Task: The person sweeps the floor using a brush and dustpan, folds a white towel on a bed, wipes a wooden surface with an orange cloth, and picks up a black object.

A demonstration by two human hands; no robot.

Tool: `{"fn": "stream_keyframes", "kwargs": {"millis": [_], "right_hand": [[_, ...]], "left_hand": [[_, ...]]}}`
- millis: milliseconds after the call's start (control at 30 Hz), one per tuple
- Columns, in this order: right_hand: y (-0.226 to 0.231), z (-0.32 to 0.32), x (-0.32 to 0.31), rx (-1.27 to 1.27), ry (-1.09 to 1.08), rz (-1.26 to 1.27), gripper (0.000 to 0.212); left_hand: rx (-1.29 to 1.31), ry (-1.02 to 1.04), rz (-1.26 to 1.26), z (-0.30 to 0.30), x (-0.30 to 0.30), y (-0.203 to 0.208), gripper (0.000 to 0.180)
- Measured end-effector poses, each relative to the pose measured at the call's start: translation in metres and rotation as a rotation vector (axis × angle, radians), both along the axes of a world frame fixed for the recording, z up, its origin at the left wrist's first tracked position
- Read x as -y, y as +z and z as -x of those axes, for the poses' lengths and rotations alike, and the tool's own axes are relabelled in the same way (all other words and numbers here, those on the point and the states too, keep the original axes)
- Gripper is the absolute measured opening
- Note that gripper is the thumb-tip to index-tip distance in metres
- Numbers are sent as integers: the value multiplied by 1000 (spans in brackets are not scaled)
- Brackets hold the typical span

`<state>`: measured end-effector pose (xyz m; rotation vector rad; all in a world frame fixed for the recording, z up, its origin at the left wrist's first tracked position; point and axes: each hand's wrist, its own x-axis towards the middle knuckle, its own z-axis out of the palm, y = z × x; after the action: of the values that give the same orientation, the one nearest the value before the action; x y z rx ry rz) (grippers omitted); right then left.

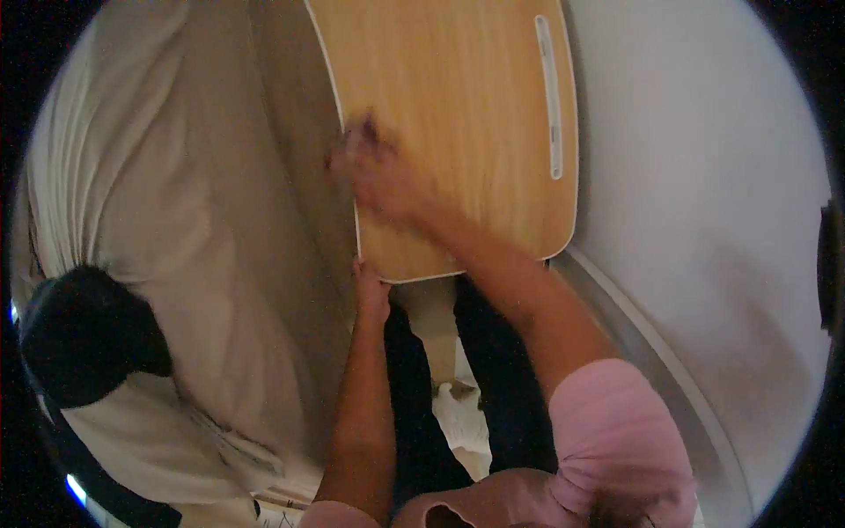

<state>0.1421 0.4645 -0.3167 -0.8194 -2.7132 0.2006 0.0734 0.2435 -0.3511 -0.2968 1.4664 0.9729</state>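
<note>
A wood-grain lap desk [475, 114] with rounded corners, a white rim and a long white slot lies in front of me, reaching past the top of the picture. My left hand [372, 290] grips its near left corner, the fingers closed at the edge. My right hand [378, 176] reaches across the desktop to its left edge. Motion smears those fingers. A dark patch shows at them, and whether they hold something cannot be made out.
On the left, beige cloth [202, 202] covers a bed or sofa, with a dark cap [92, 334] on it. A pale wall [695, 158] with a baseboard [651, 334] runs along the right. Something white [459, 415] lies on the floor between my legs.
</note>
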Motion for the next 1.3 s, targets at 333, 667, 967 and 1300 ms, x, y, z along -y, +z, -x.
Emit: {"fn": "stream_keyframes", "kwargs": {"millis": [333,667,967,1300], "right_hand": [[14,-156,-207,456,-370,-403,47],[-18,-17,-93,-296,519,286,49],[-10,-19,-304,121,-354,94,38],[-18,-2,-140,-93,207,24,46]], "left_hand": [[-126,50,83,-26,-10,5,46],[-96,63,129,-26,-12,-18,48],[-91,38,164,-41,-20,-7,37],[-95,-37,260,-42,-38,28,45]]}}
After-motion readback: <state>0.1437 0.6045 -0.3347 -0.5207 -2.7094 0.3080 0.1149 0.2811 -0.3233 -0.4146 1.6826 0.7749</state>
